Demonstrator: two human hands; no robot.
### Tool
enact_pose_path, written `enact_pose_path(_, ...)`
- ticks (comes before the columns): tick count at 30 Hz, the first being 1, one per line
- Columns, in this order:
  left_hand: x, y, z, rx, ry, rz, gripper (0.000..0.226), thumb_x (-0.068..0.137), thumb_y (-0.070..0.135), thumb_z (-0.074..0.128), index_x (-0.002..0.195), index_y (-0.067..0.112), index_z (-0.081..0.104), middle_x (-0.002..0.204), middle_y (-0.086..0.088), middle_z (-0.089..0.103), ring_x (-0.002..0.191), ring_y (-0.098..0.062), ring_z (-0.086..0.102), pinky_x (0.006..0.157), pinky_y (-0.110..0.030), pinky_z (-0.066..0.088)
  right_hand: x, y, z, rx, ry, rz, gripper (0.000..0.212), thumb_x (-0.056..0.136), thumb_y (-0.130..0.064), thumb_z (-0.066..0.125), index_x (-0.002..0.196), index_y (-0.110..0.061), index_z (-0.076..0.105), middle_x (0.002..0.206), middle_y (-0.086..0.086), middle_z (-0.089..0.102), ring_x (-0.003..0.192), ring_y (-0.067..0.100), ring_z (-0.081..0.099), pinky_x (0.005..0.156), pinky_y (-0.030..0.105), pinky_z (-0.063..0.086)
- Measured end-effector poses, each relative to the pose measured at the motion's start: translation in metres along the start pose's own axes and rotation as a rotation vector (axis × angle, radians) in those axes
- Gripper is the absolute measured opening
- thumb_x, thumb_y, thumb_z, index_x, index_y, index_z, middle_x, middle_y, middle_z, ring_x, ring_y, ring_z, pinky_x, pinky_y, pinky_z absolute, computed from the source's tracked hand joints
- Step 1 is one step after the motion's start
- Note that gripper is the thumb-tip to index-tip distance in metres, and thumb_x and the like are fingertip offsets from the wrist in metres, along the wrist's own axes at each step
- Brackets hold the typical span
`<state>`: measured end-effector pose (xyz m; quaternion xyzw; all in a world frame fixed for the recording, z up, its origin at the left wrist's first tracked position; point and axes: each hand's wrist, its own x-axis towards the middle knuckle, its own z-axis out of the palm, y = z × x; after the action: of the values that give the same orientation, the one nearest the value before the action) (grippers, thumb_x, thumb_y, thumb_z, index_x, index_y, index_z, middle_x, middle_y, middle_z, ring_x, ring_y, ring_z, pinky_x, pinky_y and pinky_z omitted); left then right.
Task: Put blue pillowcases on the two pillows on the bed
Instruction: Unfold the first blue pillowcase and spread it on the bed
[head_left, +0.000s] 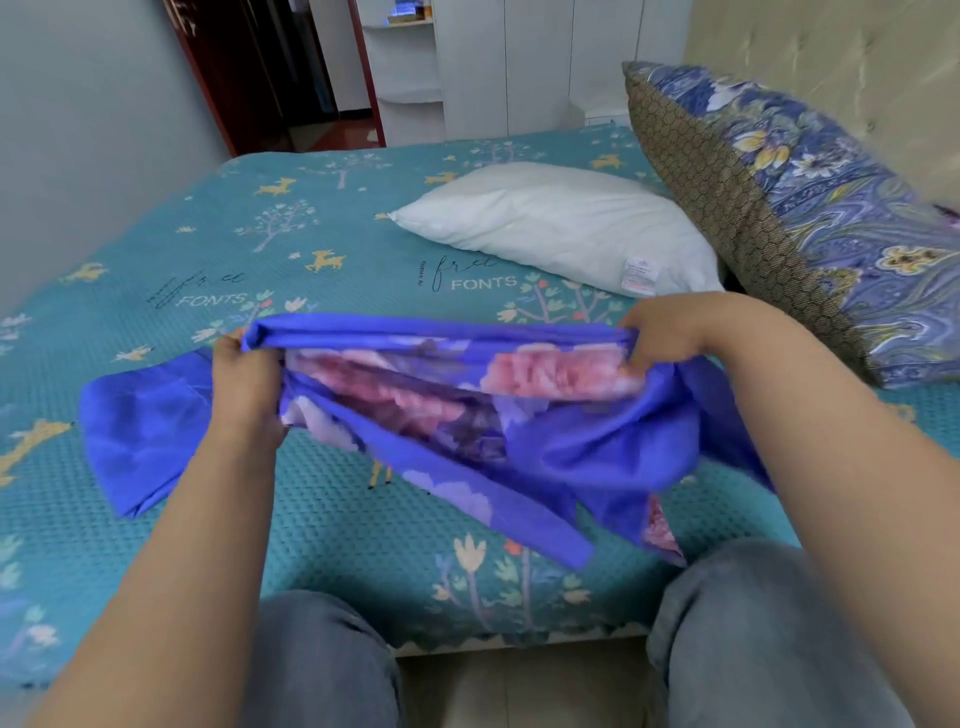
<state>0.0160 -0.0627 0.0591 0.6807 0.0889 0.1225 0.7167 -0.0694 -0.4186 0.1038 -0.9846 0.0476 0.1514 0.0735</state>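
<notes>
Pillowcase (597, 436): thin smooth blue cloth, faint sheen, pink floral print. Bedspread (322, 519): teal waffle-textured cloth, matt. Bare pillow (561, 223): white, softly quilted fabric. Door frame (369, 78): glossy reddish wood.

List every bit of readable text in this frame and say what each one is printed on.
"FONTS" under a cursive word, perhaps "free": bedspread, centre print.
"FONTS", same cursive above: bedspread, left print.
Small vertical lines beside each cursive word: too small to read.
Tag on the white pillow: print blurred, unreadable.
Blue pillowcase: no text.
</notes>
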Motion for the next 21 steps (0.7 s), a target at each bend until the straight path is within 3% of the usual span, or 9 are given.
enact_pose_path(1,-0.003,0.011,0.000,-0.108,-0.116,-0.127,0.025,0.083,-0.002,0.041,0.072,0.015,0.056,0.057,0.003,0.060,0.047,-0.010,0.057,0.044,-0.016,0.044,0.002,0.003,-0.004,0.056,0.208,0.021,0.015,0.083,-0.013,0.062,0.096,-0.008,0.064,0.094,0.009,0.063,0.096,0.027,0.060,0.071,0.028,0.040)
enact_pose_path(3,-0.013,0.031,-0.010,-0.083,-0.406,-0.262,0.035,0.093,0.018,0.047,0.067,0.011,0.069,0.065,-0.003,0.069,0.057,-0.016,0.066,0.049,-0.020,0.052,0.002,0.012,-0.010,0.569,0.486,0.042,0.013,0.085,-0.005,0.055,0.095,-0.003,0.065,0.094,0.017,0.066,0.088,0.028,0.063,0.066,0.026,0.044)
enact_pose_path(6,-0.015,0.058,-0.032,0.560,-0.871,-0.124,0.025,0.078,0.041,0.071,0.077,0.016,0.075,0.075,-0.001,0.073,0.069,-0.016,0.068,0.056,-0.017,0.052,-0.011,0.019,-0.015,1.353,0.212,0.013,0.019,0.087,-0.006,0.056,0.080,-0.003,0.074,0.081,0.016,0.073,0.065,0.021,0.069,0.058,0.033,0.058)
enact_pose_path(8,-0.011,0.076,-0.046,0.831,-1.008,-0.210,0.044,0.054,0.042,0.087,0.087,0.015,0.075,0.086,-0.008,0.074,0.076,-0.020,0.069,0.065,-0.025,0.055,-0.021,0.020,-0.015,1.221,0.018,0.032,0.024,0.088,-0.016,0.059,0.073,-0.002,0.072,0.069,0.013,0.071,0.054,0.019,0.067,0.051,0.029,0.056)
enact_pose_path(11,0.003,0.089,-0.045,1.101,-0.673,0.014,0.024,0.075,0.025,0.078,0.080,0.003,0.068,0.078,-0.013,0.071,0.069,-0.026,0.062,0.068,-0.032,0.049,-0.032,0.015,-0.017,0.890,-0.268,0.064,0.036,0.073,-0.035,0.069,0.085,-0.001,0.072,0.081,0.017,0.072,0.062,0.022,0.069,0.059,0.031,0.058)
enact_pose_path(14,0.020,0.086,-0.027,1.207,-0.238,0.290,0.015,0.083,0.017,0.067,0.085,0.007,0.057,0.090,-0.021,0.060,0.078,-0.029,0.053,0.069,-0.033,0.036,-0.024,0.003,-0.027,0.526,-0.259,0.126,0.044,0.069,-0.027,0.076,0.103,0.000,0.067,0.097,0.015,0.071,0.081,0.025,0.069,0.074,0.033,0.056)
enact_pose_path(17,0.038,0.076,-0.014,1.130,-0.018,0.367,0.006,0.084,0.009,0.051,0.078,0.009,0.049,0.096,-0.030,0.059,0.087,-0.043,0.056,0.073,-0.040,0.042,-0.003,-0.012,-0.037,0.303,0.493,0.217,0.032,0.083,-0.024,0.064,0.108,-0.005,0.059,0.112,0.018,0.063,0.100,0.034,0.060,0.083,0.038,0.046)
enact_pose_path(19,0.056,0.089,-0.010,0.756,0.113,0.482,0.015,0.079,0.001,0.041,0.070,0.013,0.042,0.090,-0.028,0.059,0.084,-0.040,0.056,0.070,-0.045,0.041,-0.002,-0.025,-0.046,0.446,1.096,0.229,0.023,0.082,-0.010,0.045,0.105,-0.009,0.053,0.111,0.015,0.057,0.099,0.036,0.054,0.077,0.039,0.040)
enact_pose_path(21,0.082,0.110,-0.010,0.327,0.258,0.633,0.017,0.070,0.008,0.037,0.066,0.025,0.033,0.075,-0.010,0.051,0.073,-0.025,0.048,0.069,-0.052,0.040,-0.009,-0.032,-0.057,0.442,1.467,0.060,0.025,0.074,-0.003,0.040,0.096,-0.006,0.053,0.103,0.016,0.054,0.091,0.034,0.051,0.070,0.037,0.032)
